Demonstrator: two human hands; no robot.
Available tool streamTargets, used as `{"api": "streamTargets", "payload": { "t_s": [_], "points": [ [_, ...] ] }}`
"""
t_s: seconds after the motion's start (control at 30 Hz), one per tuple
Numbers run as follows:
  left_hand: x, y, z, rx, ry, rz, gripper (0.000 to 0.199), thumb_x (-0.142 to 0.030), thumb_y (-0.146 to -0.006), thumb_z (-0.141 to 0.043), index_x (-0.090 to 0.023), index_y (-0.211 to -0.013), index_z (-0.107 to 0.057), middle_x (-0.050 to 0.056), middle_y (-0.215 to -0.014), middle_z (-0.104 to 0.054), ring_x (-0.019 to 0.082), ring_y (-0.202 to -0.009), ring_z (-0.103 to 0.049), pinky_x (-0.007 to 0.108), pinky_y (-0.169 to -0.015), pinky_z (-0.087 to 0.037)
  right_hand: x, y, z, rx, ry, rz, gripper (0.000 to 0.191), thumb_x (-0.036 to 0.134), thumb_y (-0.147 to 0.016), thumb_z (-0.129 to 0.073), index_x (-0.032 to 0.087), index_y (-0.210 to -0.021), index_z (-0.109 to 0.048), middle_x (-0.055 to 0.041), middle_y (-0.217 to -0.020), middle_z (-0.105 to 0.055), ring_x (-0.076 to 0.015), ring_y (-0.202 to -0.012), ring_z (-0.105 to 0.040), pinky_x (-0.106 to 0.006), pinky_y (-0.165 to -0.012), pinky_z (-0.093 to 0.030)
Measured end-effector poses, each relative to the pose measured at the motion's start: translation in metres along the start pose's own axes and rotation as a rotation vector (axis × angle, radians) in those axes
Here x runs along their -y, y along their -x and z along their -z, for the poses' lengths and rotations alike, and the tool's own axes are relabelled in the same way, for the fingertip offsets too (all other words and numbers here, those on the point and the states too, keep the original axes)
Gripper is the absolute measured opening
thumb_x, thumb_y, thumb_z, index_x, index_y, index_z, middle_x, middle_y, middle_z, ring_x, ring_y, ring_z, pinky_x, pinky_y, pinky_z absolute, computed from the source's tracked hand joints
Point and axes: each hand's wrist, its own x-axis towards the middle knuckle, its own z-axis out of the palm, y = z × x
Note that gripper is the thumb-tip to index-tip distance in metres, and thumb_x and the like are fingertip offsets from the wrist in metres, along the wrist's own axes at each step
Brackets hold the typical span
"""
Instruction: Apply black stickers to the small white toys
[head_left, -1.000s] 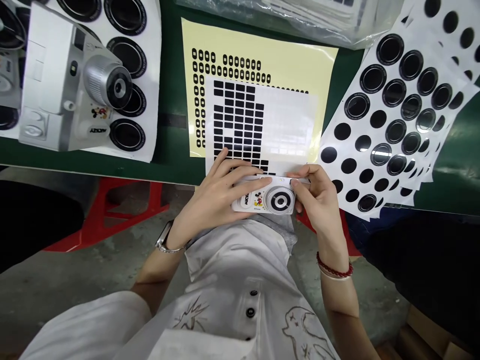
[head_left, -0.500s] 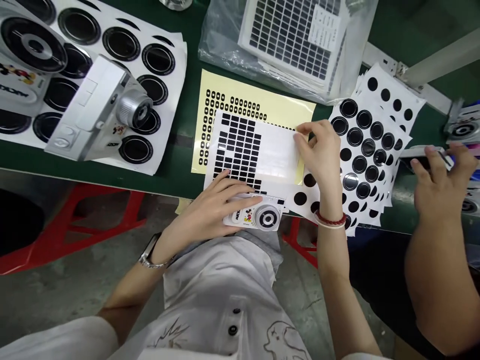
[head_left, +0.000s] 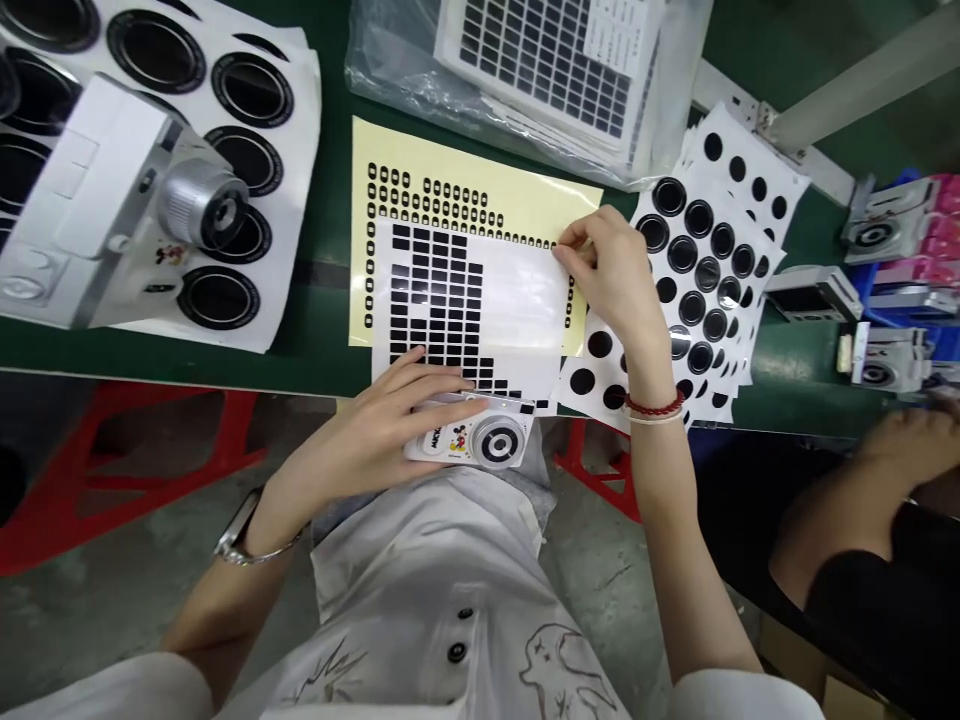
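Note:
My left hand (head_left: 367, 430) lies over a small white camera (head_left: 499, 440) with a cartoon mouse print, gripping it at the table's front edge. Its fingertips rest on a white sticker sheet (head_left: 517, 310) with rows of black rectangles. Under that sheet lies a yellow sheet (head_left: 544, 205) of small black framed stickers. My right hand (head_left: 611, 265) has thumb and forefinger pinched together at the upper right edge of the white sheet, beside a row of the small stickers. Whatever is between those fingertips is too small to make out.
A larger silver-white camera (head_left: 90, 200) stands on sheets of big black discs (head_left: 289, 290) at left. Behind is a plastic bag (head_left: 390, 60) with more sheets. Sheets of black circles (head_left: 694, 260) lie at right, near several cameras (head_left: 889, 225) and a co-worker's arm (head_left: 840, 510).
The view has shifted, so the table things appear further left. My hands keep nearly the same pose. The co-worker's hand has drawn back from a camera, which now lies on the table.

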Motion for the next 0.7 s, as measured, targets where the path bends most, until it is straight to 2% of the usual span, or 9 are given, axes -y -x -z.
{"api": "streamTargets", "payload": {
  "t_s": [0.17, 0.3, 0.43, 0.5, 0.57, 0.7],
  "points": [
    [-0.002, 0.003, -0.001, 0.007, -0.006, 0.003, 0.068, -0.027, -0.096, -0.080, -0.033, -0.158, -0.053, 0.009, -0.146, -0.067, 0.032, -0.139, -0.062, 0.066, -0.130, -0.036, 0.001, -0.001, 0.001, 0.071, 0.092, -0.008, 0.009, 0.017, -0.100, -0.060, 0.024, -0.095, -0.056, -0.0098, -0.112, -0.062, -0.0247, -0.094, -0.062, -0.047, -0.090, -0.053],
    [-0.006, 0.011, 0.000, 0.004, -0.001, 0.033, 0.070, -0.024, -0.094, -0.081, -0.033, -0.158, -0.053, 0.008, -0.148, -0.066, 0.032, -0.141, -0.060, 0.063, -0.131, -0.037, -0.005, -0.002, 0.002, 0.076, 0.032, 0.027, 0.014, 0.017, -0.098, -0.058, 0.025, -0.089, -0.052, -0.0073, -0.102, -0.062, -0.0235, -0.096, -0.060, -0.042, -0.087, -0.050],
    [-0.009, 0.021, 0.001, -0.007, 0.010, 0.072, 0.069, -0.028, -0.095, -0.082, -0.034, -0.157, -0.054, 0.007, -0.147, -0.067, 0.031, -0.139, -0.060, 0.061, -0.131, -0.038, -0.014, -0.006, 0.001, 0.055, -0.057, -0.003, 0.012, 0.019, -0.098, -0.058, 0.024, -0.088, -0.054, -0.0050, -0.095, -0.061, -0.0213, -0.093, -0.061, -0.040, -0.085, -0.050],
    [-0.011, 0.022, 0.001, -0.025, -0.005, 0.077, 0.068, -0.027, -0.094, -0.082, -0.034, -0.157, -0.054, 0.008, -0.146, -0.067, 0.031, -0.137, -0.061, 0.062, -0.131, -0.038, -0.017, -0.005, 0.000, 0.012, -0.105, -0.042, 0.010, 0.023, -0.100, -0.057, 0.024, -0.090, -0.056, -0.0037, -0.092, -0.062, -0.0199, -0.088, -0.061, -0.040, -0.082, -0.050],
    [-0.014, 0.019, 0.000, -0.050, -0.039, 0.074, 0.068, -0.024, -0.095, -0.081, -0.032, -0.157, -0.054, 0.009, -0.145, -0.067, 0.031, -0.136, -0.062, 0.063, -0.131, -0.038, -0.015, 0.002, -0.002, -0.090, -0.162, -0.090, 0.008, 0.024, -0.100, -0.057, 0.024, -0.092, -0.058, -0.0029, -0.091, -0.063, -0.0185, -0.081, -0.062, -0.039, -0.079, -0.052],
    [-0.018, 0.004, -0.005, -0.111, -0.111, 0.066, 0.060, -0.025, -0.098, -0.077, -0.026, -0.154, -0.055, 0.011, -0.143, -0.067, 0.030, -0.135, -0.062, 0.067, -0.131, -0.036, -0.002, 0.035, -0.003, -0.298, -0.303, -0.165, 0.005, 0.028, -0.095, -0.067, 0.024, -0.096, -0.062, -0.0044, -0.094, -0.067, -0.0190, -0.081, -0.065, -0.038, -0.072, -0.055]
  ]
}}
